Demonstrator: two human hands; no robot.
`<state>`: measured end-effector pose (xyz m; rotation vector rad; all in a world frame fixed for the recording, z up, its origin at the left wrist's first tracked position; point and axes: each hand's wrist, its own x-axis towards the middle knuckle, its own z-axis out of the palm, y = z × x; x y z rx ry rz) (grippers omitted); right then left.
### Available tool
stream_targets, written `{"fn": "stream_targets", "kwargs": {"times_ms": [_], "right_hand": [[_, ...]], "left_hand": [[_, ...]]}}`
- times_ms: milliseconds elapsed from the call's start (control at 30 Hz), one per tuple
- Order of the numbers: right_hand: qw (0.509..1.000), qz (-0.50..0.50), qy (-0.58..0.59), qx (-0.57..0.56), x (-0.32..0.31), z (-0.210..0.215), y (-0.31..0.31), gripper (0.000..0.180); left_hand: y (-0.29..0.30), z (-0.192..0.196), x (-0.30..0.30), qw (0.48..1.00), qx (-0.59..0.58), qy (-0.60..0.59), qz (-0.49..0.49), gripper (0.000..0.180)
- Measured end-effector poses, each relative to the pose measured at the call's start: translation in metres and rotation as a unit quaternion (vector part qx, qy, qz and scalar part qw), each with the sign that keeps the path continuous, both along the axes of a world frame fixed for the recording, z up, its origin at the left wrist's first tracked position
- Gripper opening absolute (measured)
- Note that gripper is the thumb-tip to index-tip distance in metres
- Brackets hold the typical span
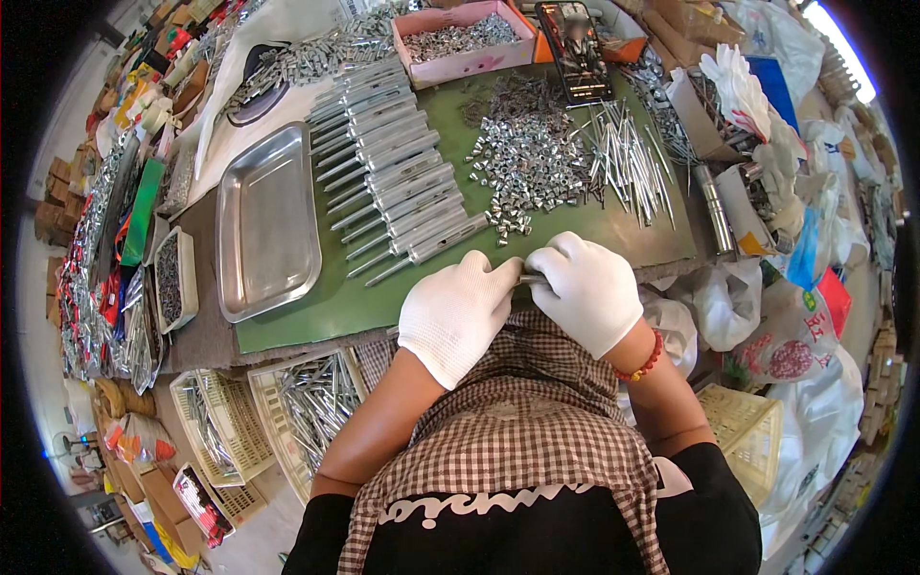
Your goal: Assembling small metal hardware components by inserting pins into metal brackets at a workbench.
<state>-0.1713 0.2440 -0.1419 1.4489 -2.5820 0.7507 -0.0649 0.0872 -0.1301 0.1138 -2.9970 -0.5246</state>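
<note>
My left hand (455,314) and my right hand (588,292), both in white knit gloves, meet at the near edge of a green mat (321,321). Their fingertips are closed around a small metal piece (532,279); most of it is hidden by the gloves. Just beyond my left hand lies a slanting row of silver metal tubes with thin rods (407,187) sticking out of their left ends. Past my hands is a heap of small shiny metal sleeves (532,165). Loose thin metal rods (628,163) lie to its right.
A stainless tray (315,240) sits left of the tubes. At the back are a pink box (414,72) of small metal parts and a phone (575,53). A metal cylinder (715,211) lies at right. Baskets (270,398) with metal parts stand below the table's left side.
</note>
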Motion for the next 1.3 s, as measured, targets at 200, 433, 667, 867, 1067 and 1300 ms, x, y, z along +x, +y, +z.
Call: {"fn": "stream_targets", "kwargs": {"times_ms": [200, 433, 667, 867, 1067, 1300], "right_hand": [[0.998, 0.028, 0.003, 0.056, -0.006, 0.006, -0.001, 0.012], [0.994, 0.073, -0.07, 0.046, -0.021, 0.003, -0.001, 0.014], [0.996, 0.045, -0.038, 0.065, -0.02, 0.004, 0.004, 0.016], [0.669, 0.024, -0.632, -0.391, -0.023, -0.002, -0.011, 0.046], [0.522, 0.069, -0.653, -0.545, -0.011, -0.022, -0.042, 0.051], [0.625, 0.045, -0.588, -0.512, -0.002, -0.032, -0.042, 0.052]], "left_hand": [[-0.001, -0.003, 0.0, 1.0, -0.007, 0.009, -0.006, 0.027], [-0.002, -0.001, 0.001, 0.999, -0.022, 0.001, -0.025, 0.029], [-0.004, -0.002, -0.001, 0.998, -0.049, -0.032, -0.033, 0.032], [-0.001, -0.001, -0.002, 0.999, -0.039, -0.026, -0.022, 0.029], [0.0, 0.005, -0.005, 0.997, -0.032, -0.075, -0.014, 0.024], [0.003, 0.012, -0.011, 0.995, -0.071, -0.068, -0.031, 0.014]]}}
